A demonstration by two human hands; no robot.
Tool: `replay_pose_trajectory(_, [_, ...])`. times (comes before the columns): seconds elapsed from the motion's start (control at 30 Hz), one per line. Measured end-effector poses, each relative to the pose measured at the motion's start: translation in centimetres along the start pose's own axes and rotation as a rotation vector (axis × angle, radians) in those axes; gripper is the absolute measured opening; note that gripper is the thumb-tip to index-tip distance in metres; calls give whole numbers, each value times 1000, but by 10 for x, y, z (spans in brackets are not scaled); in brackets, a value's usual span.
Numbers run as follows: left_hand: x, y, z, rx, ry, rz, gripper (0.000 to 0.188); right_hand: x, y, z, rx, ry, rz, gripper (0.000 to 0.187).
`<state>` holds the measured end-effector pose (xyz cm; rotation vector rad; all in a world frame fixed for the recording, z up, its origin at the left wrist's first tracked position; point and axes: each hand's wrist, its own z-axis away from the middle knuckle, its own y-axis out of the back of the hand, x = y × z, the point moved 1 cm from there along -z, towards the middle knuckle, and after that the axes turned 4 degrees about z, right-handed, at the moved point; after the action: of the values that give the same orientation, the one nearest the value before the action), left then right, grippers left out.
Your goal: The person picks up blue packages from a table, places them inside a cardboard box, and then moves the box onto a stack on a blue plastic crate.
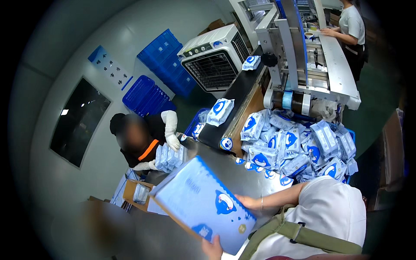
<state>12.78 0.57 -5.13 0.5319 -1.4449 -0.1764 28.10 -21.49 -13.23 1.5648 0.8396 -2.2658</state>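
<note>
I hold a pale blue printed cardboard box with a dark blue whale picture, tilted above the metal table. My right hand grips its right edge, with the thumb showing on the near face. At the lower edge my left hand is closed on the box, partly cut off by the picture's rim. The fingers behind the box are hidden. Across the table, a co-worker's white-gloved hand rests on several upright blue-and-white soft packs.
A heap of blue-and-white soft packs lies at the right. A black conveyor belt carries two packs toward the table, beside a metal machine. An open carton stands at left. Another person stands at the far right.
</note>
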Motion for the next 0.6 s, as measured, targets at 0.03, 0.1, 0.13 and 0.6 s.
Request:
replay_pose_trajectory(0.03, [38, -1, -11, -32, -124, -139, 74, 11, -12, 3, 2, -179, -243, 59])
replay_pose_trajectory(0.1, [71, -14, -29, -184, -24, -251, 64, 21, -34, 8, -5, -34, -86, 69])
replay_pose_trajectory(0.13, [73, -33, -46, -238, -48, -328, 51, 19, -39, -1, 163, 123, 2, 74])
replay_pose_trajectory(0.6, [-53, 73, 34, 219, 558, -752, 36, 10, -54, 8, 17, -224, -335, 84])
